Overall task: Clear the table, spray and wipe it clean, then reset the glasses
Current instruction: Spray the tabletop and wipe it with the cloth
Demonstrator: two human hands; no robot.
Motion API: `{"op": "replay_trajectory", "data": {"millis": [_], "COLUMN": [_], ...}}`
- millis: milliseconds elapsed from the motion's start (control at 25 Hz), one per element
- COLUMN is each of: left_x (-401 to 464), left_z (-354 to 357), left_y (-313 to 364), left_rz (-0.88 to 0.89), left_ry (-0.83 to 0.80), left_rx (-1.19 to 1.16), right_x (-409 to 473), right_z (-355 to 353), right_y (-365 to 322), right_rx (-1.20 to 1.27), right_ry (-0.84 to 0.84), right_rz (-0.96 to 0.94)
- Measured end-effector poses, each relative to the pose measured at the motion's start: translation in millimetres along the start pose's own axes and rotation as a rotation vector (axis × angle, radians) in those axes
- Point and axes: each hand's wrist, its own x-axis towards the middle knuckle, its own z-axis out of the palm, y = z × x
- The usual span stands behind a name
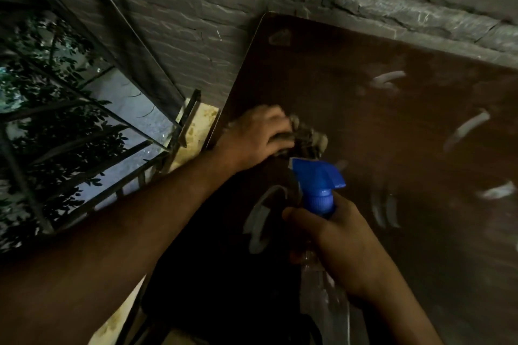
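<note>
A dark brown table (378, 131) fills the right of the head view, with pale wet streaks and ring marks on its top. My left hand (258, 136) presses a crumpled grey cloth (311, 138) onto the table near its left edge. My right hand (342, 244) holds a clear spray bottle (322, 288) by the neck, lower in the view. Its blue trigger head (319, 182) points right, just below the cloth. No glasses are in sight.
A grey stone-brick wall (252, 3) runs along the table's far side. To the left, a dark metal railing (92, 131) with foliage behind it. A pale tiled ledge (196, 131) lies between railing and table. A dark object (224, 274) sits under my arms.
</note>
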Motion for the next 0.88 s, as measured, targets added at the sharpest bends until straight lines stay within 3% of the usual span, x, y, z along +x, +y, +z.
{"op": "replay_trajectory", "data": {"millis": [80, 240, 400, 480, 680, 880], "left_x": [-32, -17, 31, 30, -37, -11], "left_z": [-6, -14, -9, -10, -5, -8], "left_y": [-10, -40, -30, -22, -11, -19], "left_rz": [0.042, -0.165, -0.307, -0.305, -0.088, -0.284], "left_ry": [0.001, 0.191, 0.212, 0.21, 0.079, 0.165], "left_rx": [-0.015, 0.017, 0.06, 0.057, -0.001, -0.088], "right_x": [-3, -3, 1, -2, -9, -11], "right_z": [2, 0, 4, 6, 7, 1], "right_y": [1, 5, 12, 13, 7, 14], "right_rx": [0.013, 0.038, -0.04, -0.056, -0.083, -0.057], "right_ry": [-0.033, -0.099, -0.078, -0.082, -0.092, -0.118], "right_rz": [0.02, 0.057, 0.003, -0.003, 0.021, 0.044]}}
